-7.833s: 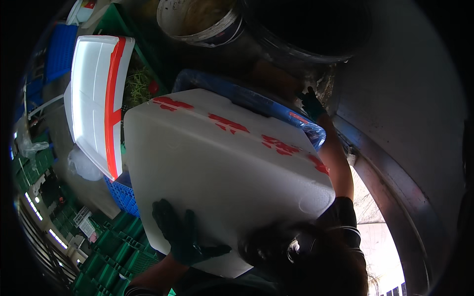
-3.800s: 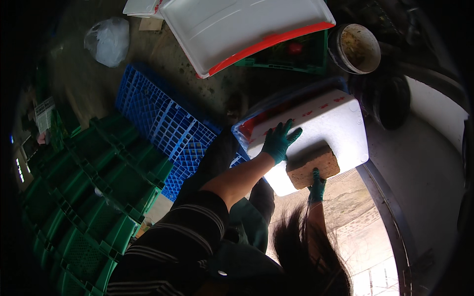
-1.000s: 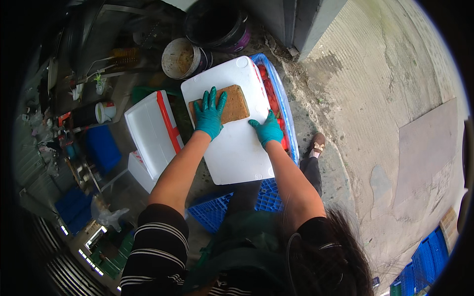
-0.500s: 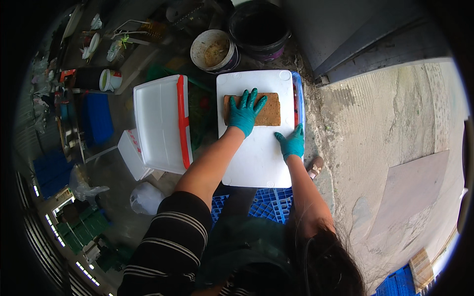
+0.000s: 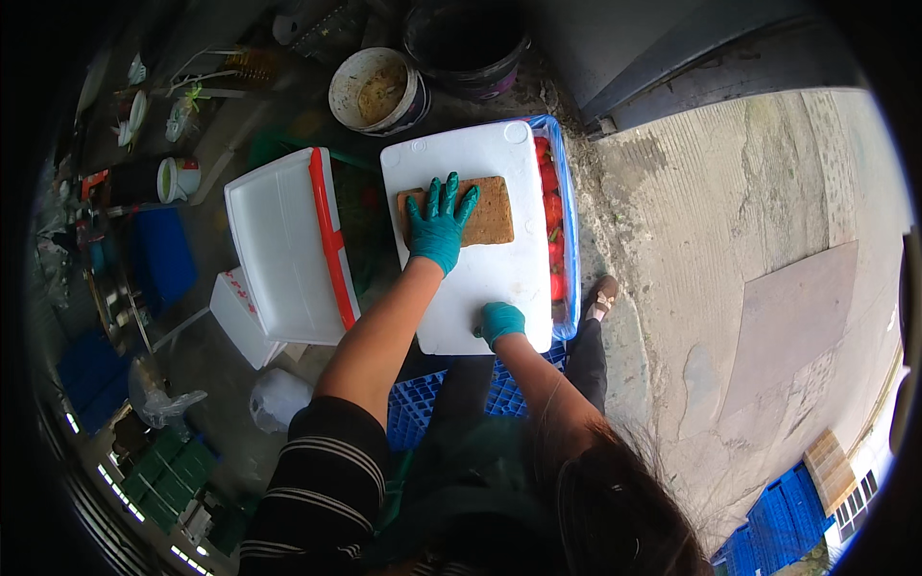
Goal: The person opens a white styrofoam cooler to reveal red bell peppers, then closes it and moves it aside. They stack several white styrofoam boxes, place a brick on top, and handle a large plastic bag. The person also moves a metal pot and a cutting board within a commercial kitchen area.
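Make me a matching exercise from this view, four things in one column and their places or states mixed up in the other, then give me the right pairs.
Things:
1. Brick
2. Left hand
3. Pale bucket
4. Red produce

Places and states:
A. Just left of the dark bucket
B. Showing past the right edge of the white foam box, inside the blue lining
C. Brown, resting on top of the white foam box
D. Gloved in green, with fingers spread

Right pairs: 1-C, 2-D, 3-A, 4-B.
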A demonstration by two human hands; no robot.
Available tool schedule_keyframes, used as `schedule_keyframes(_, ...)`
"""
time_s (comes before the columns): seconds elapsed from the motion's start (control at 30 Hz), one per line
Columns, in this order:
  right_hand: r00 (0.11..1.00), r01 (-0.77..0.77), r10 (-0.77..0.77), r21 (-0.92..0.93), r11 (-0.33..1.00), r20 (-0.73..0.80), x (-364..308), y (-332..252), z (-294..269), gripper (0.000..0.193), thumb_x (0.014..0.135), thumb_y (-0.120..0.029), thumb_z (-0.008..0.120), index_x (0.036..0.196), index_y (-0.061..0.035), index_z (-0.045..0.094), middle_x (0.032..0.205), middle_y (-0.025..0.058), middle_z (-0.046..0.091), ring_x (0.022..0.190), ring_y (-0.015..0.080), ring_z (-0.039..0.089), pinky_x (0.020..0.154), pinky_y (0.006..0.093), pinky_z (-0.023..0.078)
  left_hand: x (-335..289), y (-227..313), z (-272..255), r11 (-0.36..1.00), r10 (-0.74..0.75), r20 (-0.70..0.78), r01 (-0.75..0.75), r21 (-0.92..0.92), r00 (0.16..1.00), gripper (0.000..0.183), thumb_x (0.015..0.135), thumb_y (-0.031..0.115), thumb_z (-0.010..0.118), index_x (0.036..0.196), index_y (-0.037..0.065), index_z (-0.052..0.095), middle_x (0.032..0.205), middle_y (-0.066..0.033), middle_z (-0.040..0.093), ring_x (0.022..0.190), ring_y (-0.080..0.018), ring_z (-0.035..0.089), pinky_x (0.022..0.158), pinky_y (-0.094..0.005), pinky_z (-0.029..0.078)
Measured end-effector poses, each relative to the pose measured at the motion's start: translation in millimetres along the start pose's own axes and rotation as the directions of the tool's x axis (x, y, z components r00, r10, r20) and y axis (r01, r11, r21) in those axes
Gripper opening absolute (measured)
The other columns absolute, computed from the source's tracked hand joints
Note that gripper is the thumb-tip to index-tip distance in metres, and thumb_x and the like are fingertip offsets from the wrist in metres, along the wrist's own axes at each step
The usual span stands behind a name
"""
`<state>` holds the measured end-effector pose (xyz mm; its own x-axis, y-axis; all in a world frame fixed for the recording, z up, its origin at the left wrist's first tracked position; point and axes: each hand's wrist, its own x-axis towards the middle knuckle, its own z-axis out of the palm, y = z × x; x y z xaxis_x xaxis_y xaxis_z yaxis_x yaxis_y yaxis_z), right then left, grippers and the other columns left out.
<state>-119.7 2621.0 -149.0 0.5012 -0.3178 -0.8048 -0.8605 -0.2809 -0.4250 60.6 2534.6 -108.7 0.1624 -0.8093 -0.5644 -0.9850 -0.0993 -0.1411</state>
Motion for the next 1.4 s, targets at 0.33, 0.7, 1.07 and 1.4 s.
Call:
schedule_keyframes(0.33, 1.000, -0.027, 0.027, 0.063, 0.998, 0.010, 15, 12, 24, 0.033, 0.071, -0.036, 0.078, 0.091, -0.0100, 0.074, 0.096, 0.0145, 0.071, 0.090, 0.0314, 0.068, 0.078, 0.0418, 0.054, -13, 2, 4, 0.998, 0.006, 0.031, -0.008, 0.069, 1.000, 0.119, 0.070, 0.036, 0.081, 0.152, 0.032, -0.005, 0.160, -0.0112, -0.002, 0.146, -0.0356, 0.011, 0.109, -0.0684, 0.020)
schedule_keyframes(0.7, 0.998, -0.048, 0.045, 0.066, 0.997, 0.049, 6, 20, 9, 0.035, 0.071, -0.039, 0.078, 0.090, -0.0090, 0.075, 0.095, 0.0150, 0.071, 0.091, 0.0315, 0.068, 0.079, 0.0408, 0.053, -16, 19, -14, 0.998, -0.002, 0.079, -0.002, 0.055, 0.997, 0.118, 0.071, 0.039, 0.080, 0.152, 0.033, -0.006, 0.160, -0.0111, -0.005, 0.146, -0.0353, 0.010, 0.108, -0.0689, 0.020)
schedule_keyframes(1.07, 1.000, 0.002, -0.004, 0.057, 0.998, 0.024, -3, 29, 6, 0.029, 0.073, -0.034, 0.080, 0.082, -0.0069, 0.075, 0.076, 0.0119, 0.070, 0.070, 0.0263, 0.067, 0.066, 0.0372, 0.051, -71, -1, -29, 0.898, -0.052, -0.272, -0.074, -0.434, 0.961, 0.104, 0.073, 0.038, 0.080, 0.153, 0.026, 0.015, 0.159, -0.0122, 0.008, 0.146, -0.0376, 0.009, 0.117, -0.0552, 0.016)
schedule_keyframes(1.4, 0.975, -0.174, 0.156, 0.106, 0.979, 0.158, -3, 25, -6, 0.028, 0.078, -0.025, 0.078, 0.069, -0.0003, 0.070, 0.057, 0.0083, 0.062, 0.049, 0.0182, 0.056, 0.049, 0.0333, 0.045, -467, -27, 192, 0.184, -0.653, 0.396, 0.642, -0.744, 0.646, 0.066, 0.081, 0.029, 0.072, 0.138, 0.009, 0.046, 0.139, -0.0170, 0.048, 0.128, -0.0354, 0.045, 0.107, -0.0441, 0.037)
